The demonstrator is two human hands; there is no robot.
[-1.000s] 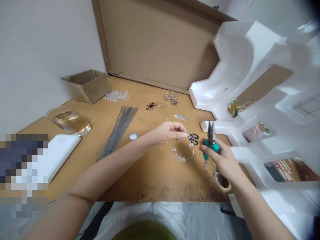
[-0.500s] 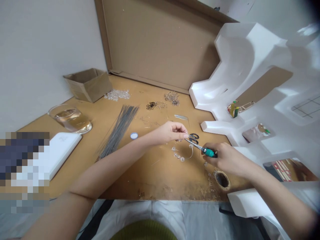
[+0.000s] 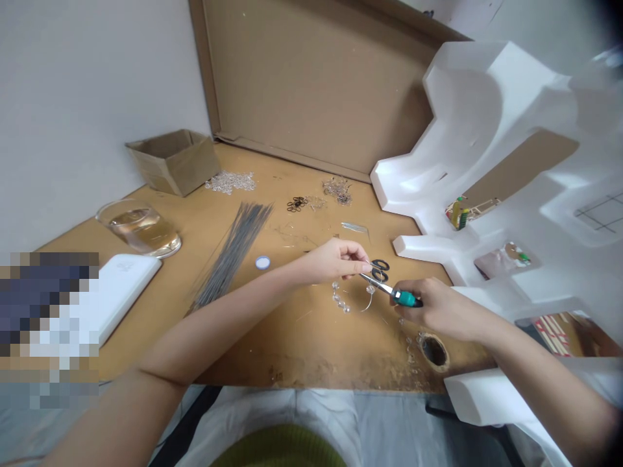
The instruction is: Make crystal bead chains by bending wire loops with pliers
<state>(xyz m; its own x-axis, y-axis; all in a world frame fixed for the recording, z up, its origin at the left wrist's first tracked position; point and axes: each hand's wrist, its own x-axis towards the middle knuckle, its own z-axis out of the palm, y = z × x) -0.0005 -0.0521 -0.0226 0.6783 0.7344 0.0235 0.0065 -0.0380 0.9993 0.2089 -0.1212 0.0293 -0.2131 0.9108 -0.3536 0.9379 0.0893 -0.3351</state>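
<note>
My left hand is closed, pinching a thin wire loop strung with clear beads between thumb and fingertips. The loop hangs below the fingers, over the table. My right hand is wrapped round pliers with a green and black handle. Their slim metal jaws point left and reach the wire close beside my left fingertips; whether they grip it is too small to tell. Just behind the pliers lie black-handled scissors, partly covered by my left hand and the tool.
A bundle of grey wires lies left of my left forearm, near a tilted-looking glass of liquid. Behind are a cardboard box, clear beads, black rings and small metal pieces. White foam borders the right.
The beaded loop has swung a little and its beads have shifted slightly left. Both hands keep nearly the same pose, with the pliers still at the wire. The whole view has shifted slightly.
</note>
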